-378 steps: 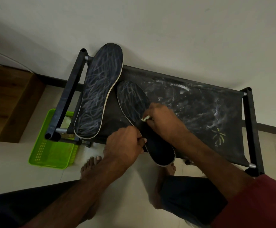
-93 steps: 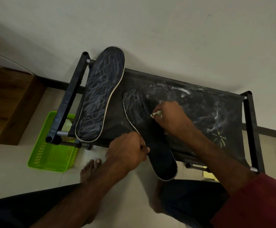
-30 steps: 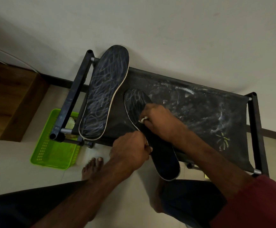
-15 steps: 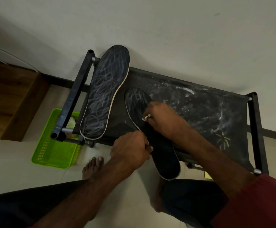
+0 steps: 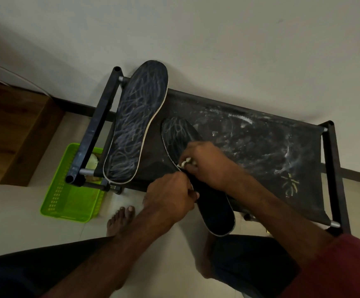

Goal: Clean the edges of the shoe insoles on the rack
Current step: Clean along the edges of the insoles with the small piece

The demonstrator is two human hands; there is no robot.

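Note:
Two black insoles with pale rims lie on the black fabric rack point(image 5: 260, 147). The left insole point(image 5: 136, 125) is covered in chalky scribbles and leans over the rack's back bar. The right insole point(image 5: 214, 208) hangs over the front edge; its toe still shows scribbles. My left hand point(image 5: 170, 196) pinches the right insole's left edge at mid length. My right hand point(image 5: 205, 162) presses a small pale wad of cloth point(image 5: 186, 161) against that same rim, just above my left hand.
A bright green plastic basket point(image 5: 67, 198) sits on the floor under the rack's left end. A wooden cabinet point(image 5: 13, 125) stands at the left. My bare feet point(image 5: 121, 220) are on the tiles before the rack. White wall behind.
My right hand with the cloth has slid a little down the insole's left rim toward my left hand. The left hand and both insoles have stayed put.

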